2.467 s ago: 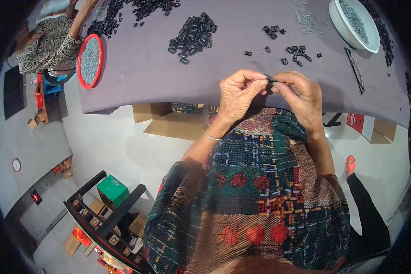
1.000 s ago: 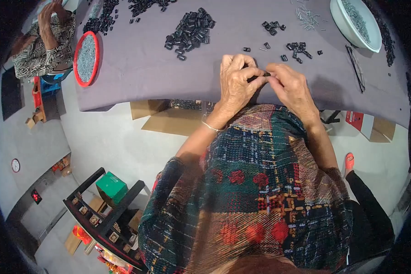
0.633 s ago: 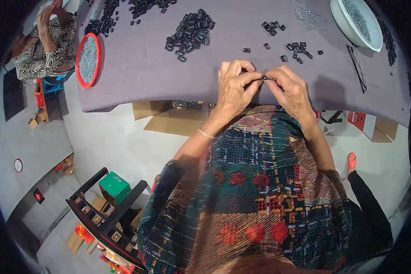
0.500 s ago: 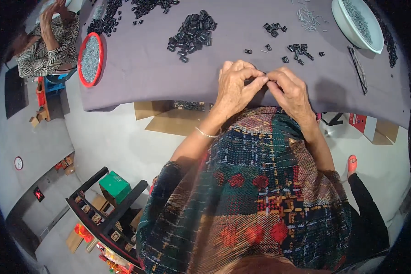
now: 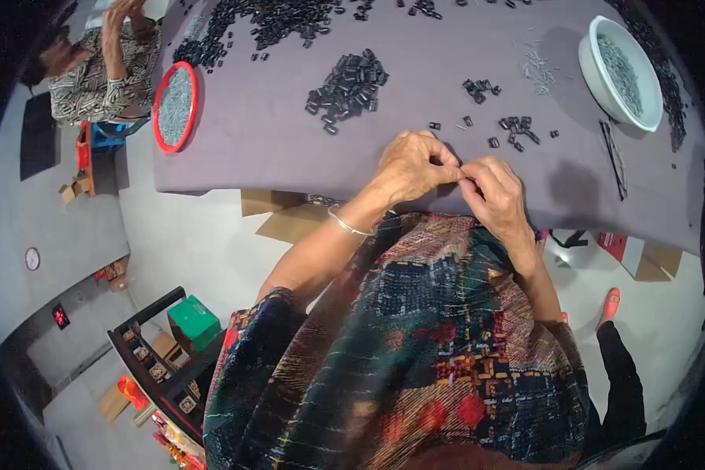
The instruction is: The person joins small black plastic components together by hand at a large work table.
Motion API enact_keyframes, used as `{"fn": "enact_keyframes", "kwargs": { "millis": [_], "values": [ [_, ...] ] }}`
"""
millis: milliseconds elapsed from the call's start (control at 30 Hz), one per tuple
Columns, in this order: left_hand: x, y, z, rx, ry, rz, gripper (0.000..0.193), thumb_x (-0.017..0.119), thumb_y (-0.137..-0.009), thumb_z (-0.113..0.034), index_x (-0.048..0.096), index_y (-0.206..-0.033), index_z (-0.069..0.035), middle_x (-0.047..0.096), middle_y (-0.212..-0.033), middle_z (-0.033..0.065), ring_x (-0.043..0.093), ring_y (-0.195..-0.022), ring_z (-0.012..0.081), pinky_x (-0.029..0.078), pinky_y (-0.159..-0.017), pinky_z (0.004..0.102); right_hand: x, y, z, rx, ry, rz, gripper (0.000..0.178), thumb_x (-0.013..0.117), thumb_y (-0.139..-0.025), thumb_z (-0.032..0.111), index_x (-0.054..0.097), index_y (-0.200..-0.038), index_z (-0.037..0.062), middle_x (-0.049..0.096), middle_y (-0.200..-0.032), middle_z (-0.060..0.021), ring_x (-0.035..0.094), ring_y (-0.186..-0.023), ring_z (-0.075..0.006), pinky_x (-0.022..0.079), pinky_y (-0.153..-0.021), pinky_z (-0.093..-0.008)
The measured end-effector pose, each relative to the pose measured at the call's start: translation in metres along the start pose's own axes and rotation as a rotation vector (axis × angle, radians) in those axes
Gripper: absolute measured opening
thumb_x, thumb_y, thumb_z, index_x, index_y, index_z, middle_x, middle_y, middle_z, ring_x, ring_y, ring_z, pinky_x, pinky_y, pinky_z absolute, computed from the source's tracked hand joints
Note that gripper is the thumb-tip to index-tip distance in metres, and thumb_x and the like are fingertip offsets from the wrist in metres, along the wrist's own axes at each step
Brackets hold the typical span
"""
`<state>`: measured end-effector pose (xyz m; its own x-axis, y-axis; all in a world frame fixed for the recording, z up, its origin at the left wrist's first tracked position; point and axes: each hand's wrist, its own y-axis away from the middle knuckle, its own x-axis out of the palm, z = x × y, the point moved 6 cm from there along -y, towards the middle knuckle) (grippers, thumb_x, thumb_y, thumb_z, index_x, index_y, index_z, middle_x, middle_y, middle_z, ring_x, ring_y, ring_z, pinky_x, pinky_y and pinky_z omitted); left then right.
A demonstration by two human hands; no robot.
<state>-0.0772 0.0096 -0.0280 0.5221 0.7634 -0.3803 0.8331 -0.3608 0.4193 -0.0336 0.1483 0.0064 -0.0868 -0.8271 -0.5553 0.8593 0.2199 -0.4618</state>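
Note:
Both hands meet above the near edge of the grey cloth-covered table (image 5: 251, 164). My left hand (image 5: 417, 166), with a bangle on its wrist, has its thumb and fingertips pinched together. Against them press the bent fingers of my right hand (image 5: 497, 193). Whatever sits between the fingertips is too small and hidden to name. Just beyond lie a few small black plastic parts (image 5: 518, 129) and a loose thin pin (image 5: 460, 127). A bigger heap of black parts (image 5: 351, 88) is farther left.
A red-rimmed basket (image 5: 158, 117) of small grey pieces stands at the left. On the right are a pale bowl (image 5: 650, 117) of similar pieces, scattered pins (image 5: 539, 72) and dark tweezers (image 5: 614, 160). Another person (image 5: 102, 78) sits at the far left. Cardboard boxes (image 5: 290, 223) lie below the table.
The view has shifted, so the table and its items appear lower. My left hand has turned, its fingers more curled; both hands still meet at the fingertips.

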Motion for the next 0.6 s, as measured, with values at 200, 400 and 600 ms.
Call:
{"fn": "enact_keyframes", "kwargs": {
  "millis": [200,400,600],
  "values": [
    [0.001,-0.003,0.005,-0.031,-0.049,0.029,0.02,0.074,-0.067,-0.026,0.071,-0.079,-0.009,0.064,-0.086,0.0096,0.059,-0.086,0.0259,0.046,-0.078,0.035,0.003,-0.002,-0.001,-0.034,-0.005,0.002,0.023,0.067,-0.065,-0.008,0.059,-0.084,0.0015,0.058,-0.078,-0.0093,0.057,-0.067,-0.0261,0.046,-0.058,-0.0352],
    [-0.001,0.001,-0.007,-0.003,-0.175,0.015,0.02,0.071,-0.072,-0.028,0.068,-0.08,-0.01,0.062,-0.091,0.0074,0.052,-0.094,0.027,0.042,-0.086,0.0368,0.003,-0.003,0.002,-0.06,0.026,0.022,0.023,0.067,-0.065,-0.007,0.059,-0.085,0.0011,0.058,-0.08,-0.01,0.056,-0.07,-0.0272,0.045,-0.062,-0.0362],
    [-0.002,0.008,-0.016,0.167,-0.315,-0.097,0.021,0.07,-0.077,-0.023,0.063,-0.079,-0.004,0.061,-0.088,0.0084,0.053,-0.085,0.0247,0.044,-0.079,0.0365,0.0,-0.002,0.004,-0.055,0.054,0.006,0.021,0.066,-0.065,-0.007,0.059,-0.084,0.001,0.058,-0.08,-0.0093,0.057,-0.071,-0.0271,0.046,-0.063,-0.0363]
  ]
}}
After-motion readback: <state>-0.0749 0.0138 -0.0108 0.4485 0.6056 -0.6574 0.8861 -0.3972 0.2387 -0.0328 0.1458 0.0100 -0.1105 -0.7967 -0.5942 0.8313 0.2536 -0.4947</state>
